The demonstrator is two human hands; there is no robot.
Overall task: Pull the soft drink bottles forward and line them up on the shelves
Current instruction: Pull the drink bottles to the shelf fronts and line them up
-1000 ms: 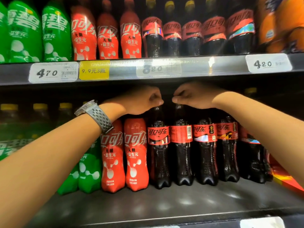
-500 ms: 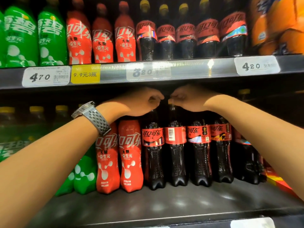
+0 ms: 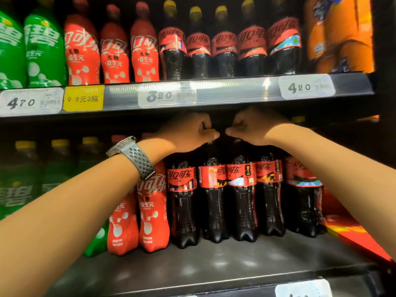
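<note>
Since half a second ago the second dark cola bottle [image 3: 213, 202] has turned about its upright axis. The barcode that faced front is no longer square to the camera, and small print and part of the logo now face out. The left hand [image 3: 188, 133] and right hand [image 3: 255, 127] have kept their place just under the upper shelf [image 3: 231, 91].

Head view: a dark shop shelf [image 3: 214, 264] with a bare, glossy front strip carries the lower row. The upper shelf's rail holds white price tags [image 3: 30, 102] and a yellow tag [image 3: 83, 98]. On the lower shelf, green bottles [image 3: 19, 189] stand at the left, red-wrapped bottles [image 3: 153, 211] next, then a row of dark cola bottles [image 3: 271, 206]. Orange bottles [image 3: 338, 35] fill the upper right.

The cola bottles stand upright, caps up, set back from the shelf's front edge. The left hand, a watch [image 3: 132, 155] on its wrist, has its grip closed round a yellow cap [image 3: 207, 130], with the second bottle's neck just below. The right hand is curled over the top of the third cola bottle [image 3: 243, 206]; whether its grip holds the cap cannot be told.
</note>
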